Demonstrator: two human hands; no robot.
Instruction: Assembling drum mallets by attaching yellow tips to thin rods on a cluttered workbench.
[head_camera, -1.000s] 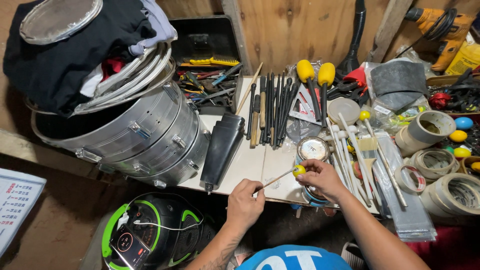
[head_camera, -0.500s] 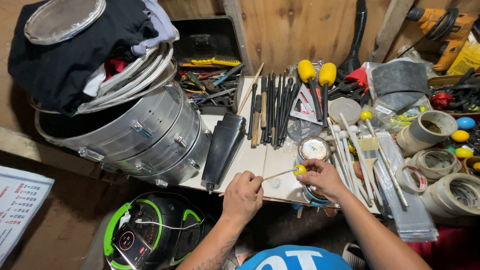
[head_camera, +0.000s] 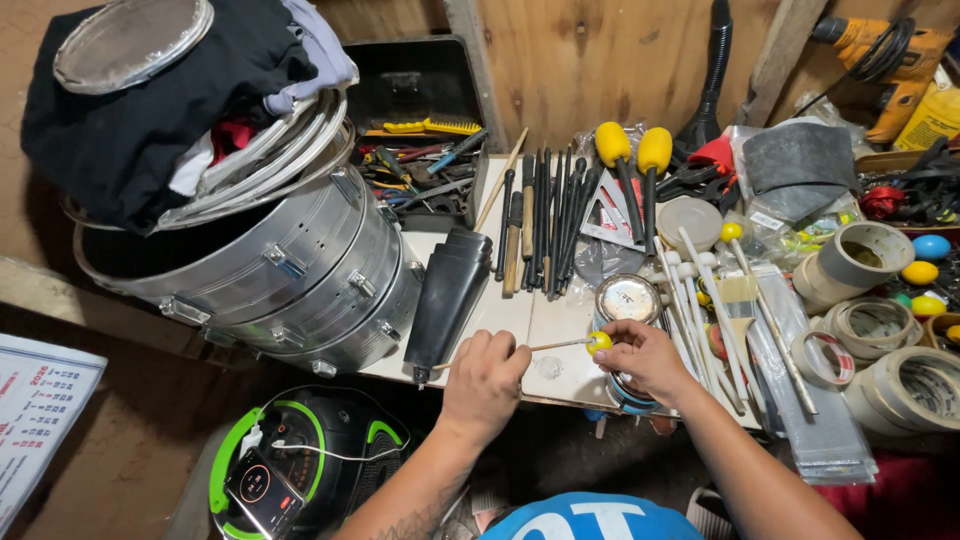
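I see my left hand (head_camera: 487, 375) gripping the thin wooden stick (head_camera: 520, 351) steady while my right hand (head_camera: 640, 355) pinches its small yellow ball tip (head_camera: 598, 342).

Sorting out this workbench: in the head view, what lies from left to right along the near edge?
Silver drum shells → black cowbell → left hand → yellow-tipped stick → right hand → tape rolls.

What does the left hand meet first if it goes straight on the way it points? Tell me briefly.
The left hand points up the bench; likely first comes the black cowbell just ahead, then the row of dark sticks. Depth is unclear.
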